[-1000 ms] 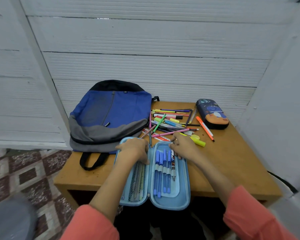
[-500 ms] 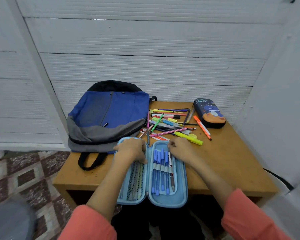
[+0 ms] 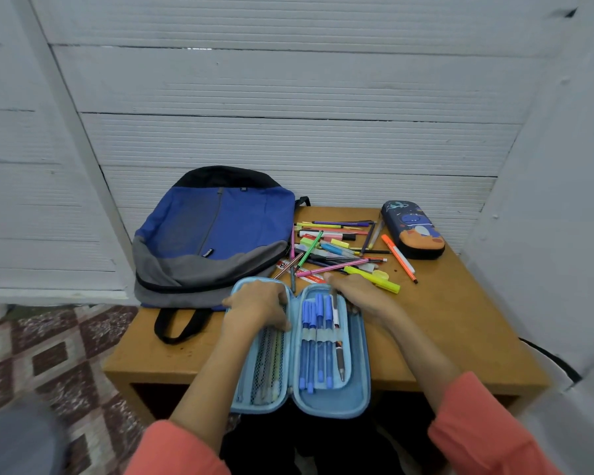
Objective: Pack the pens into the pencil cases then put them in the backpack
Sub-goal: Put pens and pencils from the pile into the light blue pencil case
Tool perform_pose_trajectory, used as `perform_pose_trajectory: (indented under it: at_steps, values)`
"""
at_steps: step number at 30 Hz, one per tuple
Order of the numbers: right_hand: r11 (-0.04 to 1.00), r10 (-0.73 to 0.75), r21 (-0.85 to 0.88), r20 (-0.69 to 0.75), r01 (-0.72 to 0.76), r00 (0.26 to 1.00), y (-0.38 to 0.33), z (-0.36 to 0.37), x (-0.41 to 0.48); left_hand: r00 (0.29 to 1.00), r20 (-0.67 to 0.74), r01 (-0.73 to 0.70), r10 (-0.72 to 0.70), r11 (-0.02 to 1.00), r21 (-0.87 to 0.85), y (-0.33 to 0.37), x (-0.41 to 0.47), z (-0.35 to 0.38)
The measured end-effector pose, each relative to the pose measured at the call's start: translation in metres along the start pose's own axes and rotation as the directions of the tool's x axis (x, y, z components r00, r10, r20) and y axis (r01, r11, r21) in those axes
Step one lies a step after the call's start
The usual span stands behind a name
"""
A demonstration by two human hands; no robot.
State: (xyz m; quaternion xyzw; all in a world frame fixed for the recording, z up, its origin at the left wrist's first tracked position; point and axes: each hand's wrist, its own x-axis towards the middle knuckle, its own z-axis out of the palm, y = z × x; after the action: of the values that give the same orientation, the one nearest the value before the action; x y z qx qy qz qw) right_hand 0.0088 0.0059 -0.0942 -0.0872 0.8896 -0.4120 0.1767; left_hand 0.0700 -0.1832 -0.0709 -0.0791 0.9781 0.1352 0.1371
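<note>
A light blue pencil case (image 3: pixel 326 402) lies open at the table's front edge. Its right half holds several blue pens (image 3: pixel 314 341) under elastic loops, plus a white and grey pen (image 3: pixel 337 341). My left hand (image 3: pixel 258 305) rests with curled fingers on the case's left mesh half. My right hand (image 3: pixel 360 294) pinches the top of the white and grey pen at the case's upper right. A pile of loose pens (image 3: pixel 333 248) lies behind the case. A dark blue pencil case (image 3: pixel 412 228) sits shut at the back right. A blue and grey backpack (image 3: pixel 213 231) lies at the left.
The wooden table (image 3: pixel 460 323) stands against a white ribbed wall, with white panels close on the right. An orange pen (image 3: pixel 398 257) and a yellow highlighter (image 3: pixel 374 277) lie right of the pile. Patterned floor shows at the left.
My right hand has pushed the white and grey pen into the loops beside the blue pens. My left hand stayed on the case's left half.
</note>
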Motion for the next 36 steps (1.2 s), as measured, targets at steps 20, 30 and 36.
perform_pose_trajectory:
  at_steps: [20,30,36]
  values:
    - [0.979,-0.161,0.119,-0.032,0.164,0.986,0.006,0.039,-0.017,0.996,0.068,0.008,0.054,0.720,-0.694,-0.023,-0.006,0.006]
    - [0.891,-0.108,-0.443,-0.410,-0.094,0.906,-0.022,0.020,0.042,0.990,0.114,0.023,0.080,0.712,-0.702,-0.016,-0.014,0.000]
    - [0.790,-0.042,-0.583,-0.361,-0.190,0.932,-0.028,0.020,0.056,0.990,0.090,-0.020,0.105,0.753,-0.658,-0.016,-0.013,0.001]
